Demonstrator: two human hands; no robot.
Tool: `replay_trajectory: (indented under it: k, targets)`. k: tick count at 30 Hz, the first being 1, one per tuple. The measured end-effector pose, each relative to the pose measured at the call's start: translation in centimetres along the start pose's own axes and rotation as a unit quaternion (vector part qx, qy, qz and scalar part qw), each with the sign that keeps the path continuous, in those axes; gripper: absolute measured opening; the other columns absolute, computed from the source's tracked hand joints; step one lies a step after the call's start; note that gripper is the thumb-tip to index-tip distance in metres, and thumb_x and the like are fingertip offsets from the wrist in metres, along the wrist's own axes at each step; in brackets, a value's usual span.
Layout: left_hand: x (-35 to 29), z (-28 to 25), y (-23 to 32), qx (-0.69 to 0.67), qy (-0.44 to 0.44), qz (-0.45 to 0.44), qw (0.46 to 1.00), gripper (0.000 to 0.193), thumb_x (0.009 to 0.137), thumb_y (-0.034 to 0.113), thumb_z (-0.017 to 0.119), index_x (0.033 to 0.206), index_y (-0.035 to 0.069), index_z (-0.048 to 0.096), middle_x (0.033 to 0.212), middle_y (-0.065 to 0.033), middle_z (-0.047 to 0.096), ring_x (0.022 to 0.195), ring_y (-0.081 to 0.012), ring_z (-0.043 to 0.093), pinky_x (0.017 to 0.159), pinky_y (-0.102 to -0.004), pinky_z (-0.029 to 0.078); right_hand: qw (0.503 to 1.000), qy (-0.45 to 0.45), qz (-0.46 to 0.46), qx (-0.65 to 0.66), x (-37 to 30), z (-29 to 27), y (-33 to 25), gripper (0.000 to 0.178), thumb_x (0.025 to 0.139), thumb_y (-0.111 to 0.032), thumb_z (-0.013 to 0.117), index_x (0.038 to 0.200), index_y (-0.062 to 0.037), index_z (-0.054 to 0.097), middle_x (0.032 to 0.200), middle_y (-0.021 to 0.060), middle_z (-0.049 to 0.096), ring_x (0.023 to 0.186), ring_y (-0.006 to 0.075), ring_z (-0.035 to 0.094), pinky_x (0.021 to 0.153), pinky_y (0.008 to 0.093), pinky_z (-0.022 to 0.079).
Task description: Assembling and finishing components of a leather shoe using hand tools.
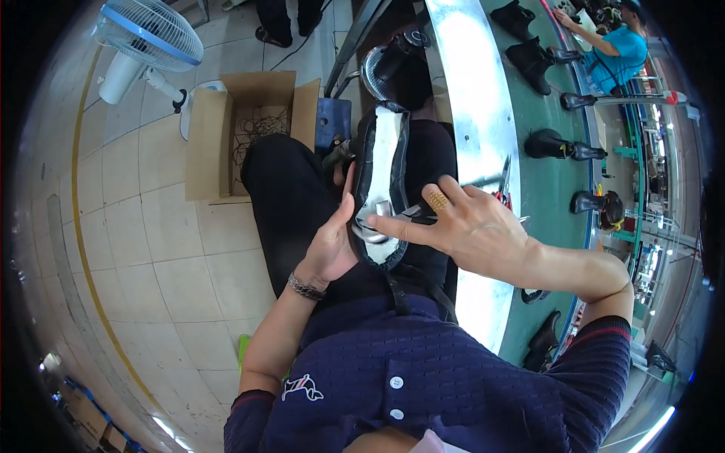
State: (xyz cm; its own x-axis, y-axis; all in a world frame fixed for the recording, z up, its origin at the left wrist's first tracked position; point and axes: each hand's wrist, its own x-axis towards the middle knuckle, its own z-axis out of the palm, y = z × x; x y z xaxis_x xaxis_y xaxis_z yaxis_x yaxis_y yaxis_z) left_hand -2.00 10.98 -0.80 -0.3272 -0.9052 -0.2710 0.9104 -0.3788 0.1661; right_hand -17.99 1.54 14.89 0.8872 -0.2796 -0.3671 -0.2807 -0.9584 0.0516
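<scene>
A black shoe upper [365, 151] with a white bottom [387, 143] lies sole side up above my lap. Its black edge is folded in around the white. My left hand [334, 238] is closed around its left side near the heel. Over the heel end, my right hand [468, 226], wearing a gold-coloured ring, has its fingers bent around a tool with a dark shaft and a shiny metal end [377, 232]. One finger stretches along to that metal end, which rests against the white bottom. My fingers partly hide the tool, so its exact kind does not show.
On my right runs a metal bench [483, 98] with red-handled scissors [505, 189]. Beyond it, a green conveyor [544, 226] carries several black boots [531, 64], and a person in blue [623, 57] works there. To my left stand a cardboard box [208, 151] of dark strings and a fan [151, 38].
</scene>
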Motion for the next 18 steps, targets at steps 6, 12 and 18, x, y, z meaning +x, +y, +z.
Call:
replay_trajectory:
  k: [6,12,18]
  targets:
    - [0.2,0.5,-0.1,0.064,-0.003,0.025,0.998,0.060,0.106,0.030,0.039,0.157,0.025,0.008,0.154,-0.0072,0.031,0.137,-0.0215,0.040,0.112,-0.0399,0.035,0.997,0.012,-0.020,0.078,0.6,1.6,2.7,0.080,0.082,-0.006,0.064,0.144,-0.0503,0.037,0.077,0.0060,0.061,0.062,0.0193,0.064,0.048,0.0318,0.053]
    - [0.0,0.3,-0.8,0.203,0.046,0.105,0.972,0.071,0.101,0.017,0.050,0.157,0.017,0.007,0.154,-0.0092,0.030,0.136,-0.0198,0.038,0.113,-0.0354,0.030,0.992,0.014,-0.024,0.126,0.9,-2.9,2.8,0.067,0.091,-0.015,0.059,0.149,-0.0383,0.034,0.058,0.0056,0.057,0.047,0.0187,0.060,0.041,0.0315,0.047]
    - [0.1,0.1,0.2,0.189,0.054,0.026,0.980,0.087,0.094,0.006,0.060,0.157,0.021,0.001,0.152,-0.0065,0.029,0.135,-0.0189,0.036,0.112,-0.0359,0.031,0.991,-0.045,0.035,0.122,2.7,1.3,1.8,0.070,0.095,-0.026,0.057,0.154,-0.0333,0.021,0.053,0.0057,0.056,0.039,0.0208,0.055,0.037,0.0326,0.043]
